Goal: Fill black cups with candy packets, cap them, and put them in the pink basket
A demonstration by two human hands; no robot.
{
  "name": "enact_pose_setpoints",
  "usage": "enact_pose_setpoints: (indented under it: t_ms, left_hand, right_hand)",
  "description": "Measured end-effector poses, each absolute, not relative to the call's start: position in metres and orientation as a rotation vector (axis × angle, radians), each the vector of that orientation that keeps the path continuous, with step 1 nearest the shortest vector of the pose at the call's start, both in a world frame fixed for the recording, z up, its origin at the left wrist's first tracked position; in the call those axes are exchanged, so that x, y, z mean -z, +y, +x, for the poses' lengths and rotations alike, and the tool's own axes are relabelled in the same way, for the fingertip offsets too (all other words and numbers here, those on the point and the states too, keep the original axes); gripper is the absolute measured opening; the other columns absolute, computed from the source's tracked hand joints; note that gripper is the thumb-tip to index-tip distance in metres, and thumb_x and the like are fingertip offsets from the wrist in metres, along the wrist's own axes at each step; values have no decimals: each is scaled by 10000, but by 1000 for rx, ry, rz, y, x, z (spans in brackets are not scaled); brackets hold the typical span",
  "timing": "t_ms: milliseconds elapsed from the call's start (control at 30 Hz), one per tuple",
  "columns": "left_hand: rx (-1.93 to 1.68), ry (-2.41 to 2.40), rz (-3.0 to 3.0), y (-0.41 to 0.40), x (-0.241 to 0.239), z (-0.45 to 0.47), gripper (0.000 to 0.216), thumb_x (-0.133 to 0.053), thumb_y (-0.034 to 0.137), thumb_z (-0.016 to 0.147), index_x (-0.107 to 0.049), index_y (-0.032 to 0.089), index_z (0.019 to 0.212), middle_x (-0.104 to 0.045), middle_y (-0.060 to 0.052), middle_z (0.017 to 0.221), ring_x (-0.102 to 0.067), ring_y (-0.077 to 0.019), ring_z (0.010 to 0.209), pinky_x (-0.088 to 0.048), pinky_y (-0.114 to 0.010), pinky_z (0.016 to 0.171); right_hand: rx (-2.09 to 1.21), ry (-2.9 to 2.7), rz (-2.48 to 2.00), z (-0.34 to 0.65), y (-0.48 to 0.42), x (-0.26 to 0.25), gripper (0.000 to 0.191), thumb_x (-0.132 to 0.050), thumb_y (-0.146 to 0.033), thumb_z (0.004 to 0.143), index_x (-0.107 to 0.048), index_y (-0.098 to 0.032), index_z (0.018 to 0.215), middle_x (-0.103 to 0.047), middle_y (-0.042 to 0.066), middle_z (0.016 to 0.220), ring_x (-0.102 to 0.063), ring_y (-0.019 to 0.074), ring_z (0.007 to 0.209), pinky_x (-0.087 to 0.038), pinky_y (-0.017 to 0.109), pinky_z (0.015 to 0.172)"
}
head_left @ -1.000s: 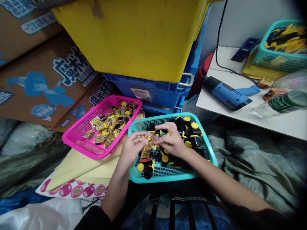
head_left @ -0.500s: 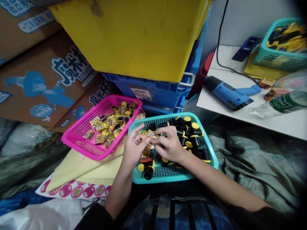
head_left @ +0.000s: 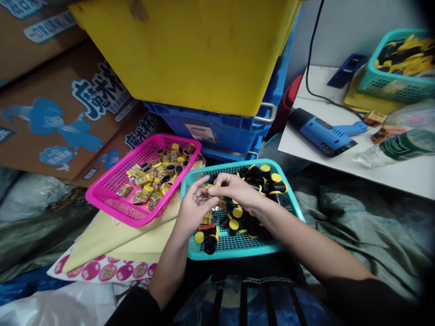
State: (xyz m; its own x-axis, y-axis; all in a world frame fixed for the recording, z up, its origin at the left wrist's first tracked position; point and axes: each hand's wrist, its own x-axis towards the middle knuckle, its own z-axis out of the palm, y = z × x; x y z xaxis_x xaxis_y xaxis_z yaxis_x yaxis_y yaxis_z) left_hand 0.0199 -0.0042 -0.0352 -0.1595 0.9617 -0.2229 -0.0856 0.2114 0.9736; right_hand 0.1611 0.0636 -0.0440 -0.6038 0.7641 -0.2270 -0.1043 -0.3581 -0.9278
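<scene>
Both hands meet above the left part of a turquoise basket [head_left: 234, 255]. Between the fingertips of my left hand [head_left: 194, 206] and my right hand [head_left: 234, 190] is a small yellow printed wrapper [head_left: 213, 186], mostly hidden by the fingers. Both hands are closed on it. Below them lie more yellow printed wrappers [head_left: 206, 218] and a red strip [head_left: 206, 226]. Black cylinders with yellow caps [head_left: 233, 226] fill the basket's right side. To the left, a pink basket [head_left: 127, 219] holds several small black-and-yellow pieces [head_left: 145, 194] in printed yellow wrapping.
A yellow bin [head_left: 190, 54] on blue crates [head_left: 231, 131] stands straight ahead. Cardboard boxes [head_left: 44, 122] are stacked at left. On the white table [head_left: 390, 176] at right are a blue heat gun [head_left: 321, 131], a bottle [head_left: 404, 147] and another turquoise basket [head_left: 390, 83].
My right hand has turned and shifted slightly left, its fingers now covering more of the yellow wrapper. My left hand stays nearly in place.
</scene>
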Motion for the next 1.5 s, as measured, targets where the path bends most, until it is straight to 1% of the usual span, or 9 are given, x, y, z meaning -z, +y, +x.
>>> enact_pose_setpoints:
  t_ms: [100,200,367,567,667,800,967,1167,1500]
  left_hand:
    - [-1354,1419,787,-1,40,15,465,-763,254,648,-571,196,1068,-680,8,767,-659,-123,663,-553,-267,683]
    - [-1459,1494,719,0,43,3,324,-767,297,648,-634,172,916,-667,19,684,-630,-111,587,-548,-257,628]
    - [-1481,1582,668,-1,51,-7,297,-773,350,642,-719,142,846,-697,-7,709,-635,-123,624,-551,-276,672]
    - [-1449,1433,683,-6,57,-10,324,-724,405,704,-730,150,904,-741,-73,906,-688,-211,840,-555,-349,777]
    - [-1410,1413,693,-9,58,-14,357,-718,418,711,-728,154,951,-727,-104,1026,-679,-243,942,-548,-379,831]
    - [-1376,1377,651,-10,54,-16,396,-743,419,679,-727,146,966,-726,-127,1027,-679,-267,962,-552,-416,845]
    - [-1365,1368,663,-9,47,-8,380,-742,414,677,-730,137,936,-724,-123,1036,-677,-268,959,-565,-414,823]
    - [-1370,1378,702,-10,45,0,350,-733,395,692,-734,152,944,-710,-110,1061,-673,-236,935,-579,-352,757]
    - [-1268,1472,884,-11,46,0,348,-676,432,743,-729,199,997,-639,-90,1204,-674,-185,857,-587,-328,734]
  right_hand:
    - [-1878,-1396,-943,162,76,48,364,-607,-527,780,-551,-171,730,-599,3,728,-534,126,686,-401,262,633]
    - [-1286,-1799,-1168,164,96,58,277,-463,-403,906,-594,-161,869,-628,57,867,-537,167,803,-412,304,713]
    - [-314,-2908,-716,146,109,89,221,-426,-141,912,-636,-131,979,-651,120,993,-501,235,973,-378,375,825]
    - [-73,-3097,-649,127,102,99,272,-388,-107,904,-651,-91,972,-650,150,997,-526,249,953,-385,376,805]
    - [-255,-2944,-859,134,101,83,229,-459,-177,879,-622,-97,1017,-638,156,994,-548,257,929,-394,372,775]
    - [-1112,-2219,-1168,157,101,60,288,-573,-362,824,-516,-177,1037,-619,42,868,-559,166,738,-424,300,681]
    - [-1884,-1347,-756,175,88,43,327,-680,-395,753,-450,-203,886,-534,-32,784,-527,91,657,-462,239,633]
    - [-2003,-1225,-730,179,74,40,360,-732,-316,713,-526,-203,986,-573,-17,874,-586,94,742,-499,251,705]
    - [-1974,-1421,-871,186,75,56,353,-755,-387,672,-608,-145,882,-594,-25,704,-532,81,606,-422,231,614]
